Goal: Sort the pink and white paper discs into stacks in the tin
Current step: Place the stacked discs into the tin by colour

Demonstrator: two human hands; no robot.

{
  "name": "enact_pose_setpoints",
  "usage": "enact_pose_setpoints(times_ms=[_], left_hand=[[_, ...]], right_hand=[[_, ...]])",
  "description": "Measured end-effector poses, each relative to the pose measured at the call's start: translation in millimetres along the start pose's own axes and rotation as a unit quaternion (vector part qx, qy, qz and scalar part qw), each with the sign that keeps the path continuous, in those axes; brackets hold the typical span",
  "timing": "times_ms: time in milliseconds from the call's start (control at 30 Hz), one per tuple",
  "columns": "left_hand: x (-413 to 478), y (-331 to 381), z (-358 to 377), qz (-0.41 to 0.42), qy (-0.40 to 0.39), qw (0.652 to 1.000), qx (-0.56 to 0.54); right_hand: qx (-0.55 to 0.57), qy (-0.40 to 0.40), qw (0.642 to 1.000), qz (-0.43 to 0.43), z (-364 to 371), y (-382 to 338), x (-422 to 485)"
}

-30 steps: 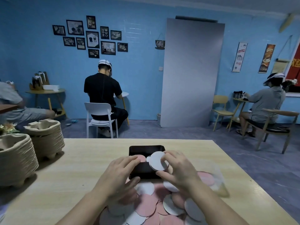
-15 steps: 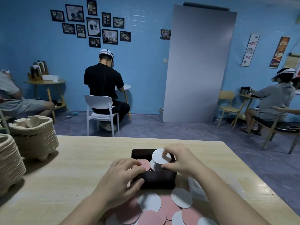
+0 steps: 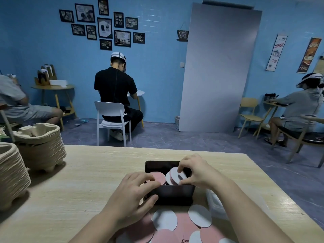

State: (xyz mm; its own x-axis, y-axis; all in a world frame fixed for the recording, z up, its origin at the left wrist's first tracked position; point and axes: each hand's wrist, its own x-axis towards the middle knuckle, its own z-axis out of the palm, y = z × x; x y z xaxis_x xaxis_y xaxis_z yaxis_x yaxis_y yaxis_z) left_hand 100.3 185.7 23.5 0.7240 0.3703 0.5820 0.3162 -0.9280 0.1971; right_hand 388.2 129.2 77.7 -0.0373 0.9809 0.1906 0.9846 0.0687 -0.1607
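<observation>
A black rectangular tin (image 3: 172, 197) sits on the wooden table in front of me. My left hand (image 3: 133, 195) grips its near left corner, thumb on the front wall and fingers over the rim. Inside on the left lies a pink disc stack (image 3: 158, 178). My right hand (image 3: 194, 172) pinches a white disc (image 3: 175, 175) held tilted over the white stack in the tin's right side. Loose pink and white discs (image 3: 182, 225) lie spread on the table just in front of the tin.
Two stacks of pulp paper trays (image 3: 38, 144) stand at the table's left edge. A clear plastic bag (image 3: 215, 204) lies right of the tin. The table's far edge (image 3: 157, 148) is behind the tin. People sit on chairs in the room beyond.
My right hand has carried the white disc forward and lowered it into the tin's right side. The left hand kept its hold on the tin. The camera tilted up slightly.
</observation>
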Motion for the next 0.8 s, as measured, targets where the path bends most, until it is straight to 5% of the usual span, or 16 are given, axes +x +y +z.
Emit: enact_pose_setpoints(times_ms=[533,800], left_hand=[[2.6,0.1,-2.0,-0.014,-0.002,1.000,-0.005],[21.8,-0.4,-12.1,-0.001,-0.059,0.998,0.019]], right_hand=[[0.022,0.020,0.997,-0.068,-2.0,-11.6,-1.0],[0.101,0.174,0.980,0.000,20.1,-9.9,-35.3]])
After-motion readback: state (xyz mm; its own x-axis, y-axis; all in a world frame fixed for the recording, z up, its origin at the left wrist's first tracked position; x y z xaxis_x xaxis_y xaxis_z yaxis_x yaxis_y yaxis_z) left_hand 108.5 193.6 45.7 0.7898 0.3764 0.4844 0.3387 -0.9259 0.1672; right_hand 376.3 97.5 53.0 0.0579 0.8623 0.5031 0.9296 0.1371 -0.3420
